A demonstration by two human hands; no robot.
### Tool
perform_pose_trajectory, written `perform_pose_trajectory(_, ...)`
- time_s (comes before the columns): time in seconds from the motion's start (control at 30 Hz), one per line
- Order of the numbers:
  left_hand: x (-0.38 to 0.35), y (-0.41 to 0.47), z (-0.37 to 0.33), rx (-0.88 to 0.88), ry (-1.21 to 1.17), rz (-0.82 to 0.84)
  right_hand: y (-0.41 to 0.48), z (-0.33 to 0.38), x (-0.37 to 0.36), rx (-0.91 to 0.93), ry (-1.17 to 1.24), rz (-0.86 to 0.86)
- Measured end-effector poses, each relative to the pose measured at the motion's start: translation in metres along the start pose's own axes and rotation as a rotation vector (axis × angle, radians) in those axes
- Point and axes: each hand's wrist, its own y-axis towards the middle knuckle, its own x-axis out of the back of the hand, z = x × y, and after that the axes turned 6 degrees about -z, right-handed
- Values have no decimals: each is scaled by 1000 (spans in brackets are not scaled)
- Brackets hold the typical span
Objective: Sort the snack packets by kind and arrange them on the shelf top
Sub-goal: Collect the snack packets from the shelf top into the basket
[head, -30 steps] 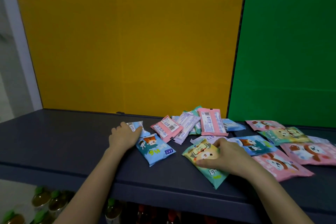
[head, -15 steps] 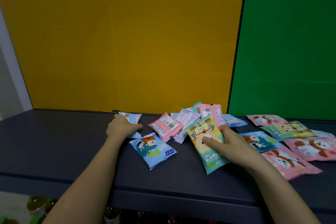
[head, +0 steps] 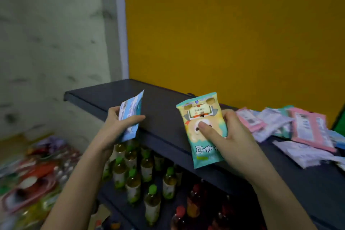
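My left hand [head: 119, 127] grips a light blue snack packet [head: 131, 115], held on edge above the front lip of the dark shelf top [head: 158, 110]. My right hand [head: 229, 136] holds a green and yellow packet with a cartoon animal [head: 203, 127], thumb pressed on its front, lifted over the shelf's front edge. A loose pile of pink, lilac and teal packets [head: 291, 129] lies on the shelf top at the right, partly blurred.
A yellow panel [head: 224, 33] backs the shelf; a grey wall stands at the left. Below the shelf top stand several bottles with green caps [head: 134, 173] and several with red caps [head: 196, 201]. Colourful bags [head: 33, 173] lie on the floor at lower left.
Both hands have lifted their packets off the shelf top and moved left. The view has swung left and down, so the pile now sits at the right.
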Motion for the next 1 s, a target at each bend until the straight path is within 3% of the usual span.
perform_pose_trajectory(0.27, 202, -92, 111, 323, -193, -345, -54, 5, -218, -91, 133, 573)
perform_pose_trajectory(0.33, 246, -122, 144, 384, -393, -421, -81, 0, -273, -141, 180, 694)
perform_pose_trajectory(0.43, 307, -165, 194, 412, -640, -506, -129, -13, -348, -192, 174, 822)
perform_pose_trajectory(0.57, 371, -203, 261, 478, -753, -568, -197, -34, -435, -374, 217, 976)
perform_pose_trajectory(0.8, 454, -250, 388, 717, -643, -758, -295, -99, -557, -565, 179, 1137)
perform_pose_trajectory(1.0, 485, -270, 518, 756, -501, -859, -362, -197, -633, -703, 135, 1195)
